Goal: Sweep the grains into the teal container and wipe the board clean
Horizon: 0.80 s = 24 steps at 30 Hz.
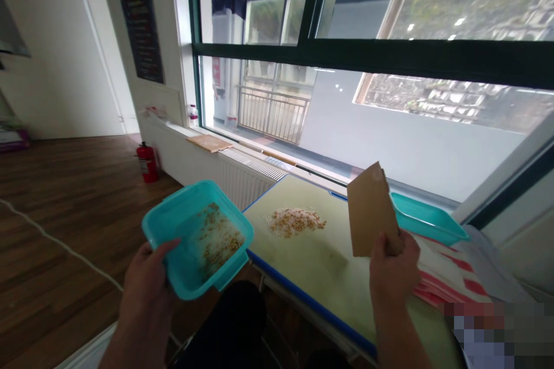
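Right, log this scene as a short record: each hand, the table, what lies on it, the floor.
Left hand: grips a turquoise basin by its side
Basin contents: white and brownish grains
Right hand: holds up a cardboard piece
Table: yellowish top, blue edge
On table: loose grain pile; red-and-white material, right
Floor: red fire extinguisher near wall

The tub (185, 245) is showing turquoise; the granular pile (296, 221) is displaying mottled white and orange-brown. The cardboard (370, 213) is presenting brown; the worktop (303, 262) is showing yellow-green with blue edging (311, 301).
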Tool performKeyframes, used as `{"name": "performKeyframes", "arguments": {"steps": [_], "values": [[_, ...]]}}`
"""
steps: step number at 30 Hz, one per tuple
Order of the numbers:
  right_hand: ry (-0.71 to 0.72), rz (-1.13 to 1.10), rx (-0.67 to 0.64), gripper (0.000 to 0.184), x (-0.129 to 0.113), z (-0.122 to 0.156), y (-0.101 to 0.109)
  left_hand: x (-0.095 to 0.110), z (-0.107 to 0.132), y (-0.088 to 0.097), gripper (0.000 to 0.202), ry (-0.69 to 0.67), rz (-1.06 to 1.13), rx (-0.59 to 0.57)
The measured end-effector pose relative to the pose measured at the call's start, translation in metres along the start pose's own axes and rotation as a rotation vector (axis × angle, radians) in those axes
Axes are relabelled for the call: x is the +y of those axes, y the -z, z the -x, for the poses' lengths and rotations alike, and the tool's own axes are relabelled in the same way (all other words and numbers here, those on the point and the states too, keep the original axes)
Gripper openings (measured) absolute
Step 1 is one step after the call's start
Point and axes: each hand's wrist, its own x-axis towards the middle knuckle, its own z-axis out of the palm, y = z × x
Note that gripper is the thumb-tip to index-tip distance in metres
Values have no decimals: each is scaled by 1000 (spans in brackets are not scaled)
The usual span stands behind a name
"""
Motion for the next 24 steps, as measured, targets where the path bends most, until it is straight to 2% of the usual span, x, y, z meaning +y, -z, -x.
{"name": "performKeyframes", "arguments": {"steps": [4,8,11,13,16,20,24], "values": [[83,-55,-6,46,4,3,-2,-1,-10,2,29,-27,75,-31],[89,-69,-62,49,3,3,-2,-1,-23,6,27,-106,64,-63],[101,-188,-94,51,0,4,-7,3,-26,8,24,-146,63,-49],[70,-247,-123,54,0,6,-11,4,-28,11,24,-139,77,-55],[52,-173,-206,55,4,8,-17,5,-30,17,27,-99,129,-68],[91,-14,-369,55,13,4,-24,17,-25,25,25,-125,185,51],[76,10,-476,67,15,2,-26,45,-14,38,22,-242,198,151]]}}
